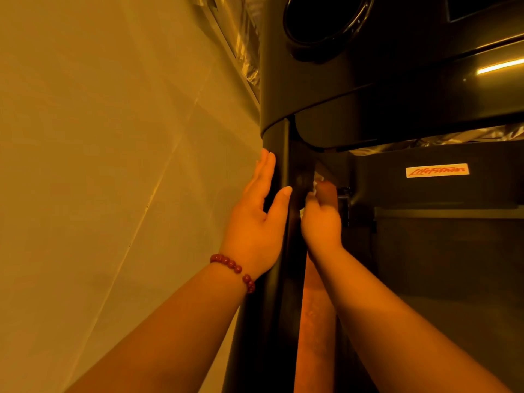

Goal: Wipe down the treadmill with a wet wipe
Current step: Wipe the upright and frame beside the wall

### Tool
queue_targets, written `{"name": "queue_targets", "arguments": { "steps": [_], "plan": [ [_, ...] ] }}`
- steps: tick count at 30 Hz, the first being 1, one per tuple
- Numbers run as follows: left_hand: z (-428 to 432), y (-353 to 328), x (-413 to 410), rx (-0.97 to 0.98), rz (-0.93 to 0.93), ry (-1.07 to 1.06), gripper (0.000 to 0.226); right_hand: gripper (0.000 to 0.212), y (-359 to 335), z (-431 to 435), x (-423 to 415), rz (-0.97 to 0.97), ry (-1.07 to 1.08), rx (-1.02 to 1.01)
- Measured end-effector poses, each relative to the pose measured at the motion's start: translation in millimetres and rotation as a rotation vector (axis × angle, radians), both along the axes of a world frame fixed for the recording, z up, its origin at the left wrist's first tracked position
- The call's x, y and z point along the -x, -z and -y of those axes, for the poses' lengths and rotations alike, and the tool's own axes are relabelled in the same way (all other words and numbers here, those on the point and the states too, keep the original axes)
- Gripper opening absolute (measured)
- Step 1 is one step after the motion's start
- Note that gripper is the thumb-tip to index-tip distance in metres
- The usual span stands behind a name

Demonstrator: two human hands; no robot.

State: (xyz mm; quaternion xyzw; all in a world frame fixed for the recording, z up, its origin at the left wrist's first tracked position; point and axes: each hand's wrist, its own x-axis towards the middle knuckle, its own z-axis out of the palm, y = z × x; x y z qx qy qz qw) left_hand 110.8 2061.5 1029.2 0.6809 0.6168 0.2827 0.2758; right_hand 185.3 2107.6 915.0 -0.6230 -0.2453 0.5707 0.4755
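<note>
Pale floor (113, 165) beside one treadmill upright (272, 307); two hands: left hand (255, 231) flat on it, right hand (321, 219) clutching one wipe (314, 185).

- One view only: a wide-angle head cam worn by the person, so it's their own eye-level look.
- It faces forward along the treadmill's upright post (273, 293), very close in.
- Both forearms (175, 321) enter from the bottom edge; left hand (256, 225) and right hand (321, 219) sit mid-frame.
- Console (382, 89) underside fills top right.
</note>
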Motion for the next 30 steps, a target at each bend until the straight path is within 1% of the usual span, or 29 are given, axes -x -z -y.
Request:
{"name": "queue_targets", "arguments": {
  "steps": [3, 4, 5, 8, 10, 11, 13, 14, 17, 19, 20, 22, 24, 26, 27, 28, 29, 30],
  "plan": [
    [2, 0, 0, -0.014, -0.002, -0.005, 0.051, 0.037, -4, 14, -9, 0.063, -0.001, -0.065],
    [2, 0, 0, -0.020, 0.001, -0.012, 0.050, 0.036, -6, 20, -13, 0.068, -0.008, -0.077],
    [2, 1, 0, -0.029, 0.003, -0.025, 0.049, 0.035, -8, 24, -18, 0.033, -0.003, -0.078],
    [7, 2, 0, -0.094, -0.060, -0.083, 0.046, 0.031, -24, 39, -29, -0.187, 0.025, -0.007],
    [20, -1, -5, -0.171, -0.145, -0.065, 0.044, 0.029, -36, 51, -38, -0.433, 0.030, 0.021],
    [29, -2, -9, -0.227, -0.176, -0.033, 0.042, 0.028, -42, 57, -44, -0.523, 0.022, 0.026],
    [50, -3, -17, -0.302, -0.181, 0.008, 0.039, 0.027, -56, 71, -55, -0.651, -0.015, 0.008],
    [58, -3, -20, -0.307, -0.153, 0.003, 0.037, 0.027, -63, 79, -59, -0.676, -0.020, 0.006],
    [77, -5, -32, -0.235, -0.048, -0.038, 0.031, 0.030, -84, 99, -65, -0.779, -0.007, 0.022],
    [86, -10, -40, -0.126, -0.007, -0.049, 0.034, 0.048, -94, 111, -64, -0.831, -0.020, 0.036],
    [91, -14, -44, -0.049, 0.034, -0.058, 0.034, 0.052, -99, 116, -63, -0.856, -0.021, 0.039],
    [101, -25, -49, 0.113, 0.176, -0.068, 0.030, 0.042, -107, 125, -63, -0.932, -0.029, 0.005],
    [111, -34, -50, 0.199, 0.326, -0.051, 0.021, 0.036, -111, 133, -62, -0.940, -0.036, -0.020],
    [120, -41, -49, 0.253, 0.431, -0.010, 0.026, 0.055, -115, 140, -62, -0.956, -0.079, -0.038],
    [125, -43, -49, 0.266, 0.454, 0.014, 0.030, 0.060, -115, 143, -63, -0.951, -0.094, -0.039],
    [130, -43, -49, 0.262, 0.452, 0.024, 0.032, 0.057, -118, 146, -64, -0.949, -0.105, -0.040],
    [134, -44, -49, 0.243, 0.441, 0.009, 0.029, 0.051, -122, 149, -66, -0.950, -0.103, -0.046],
    [137, -45, -49, 0.218, 0.435, -0.031, 0.021, 0.046, -127, 154, -69, -0.937, -0.103, -0.058]
  ]
}}
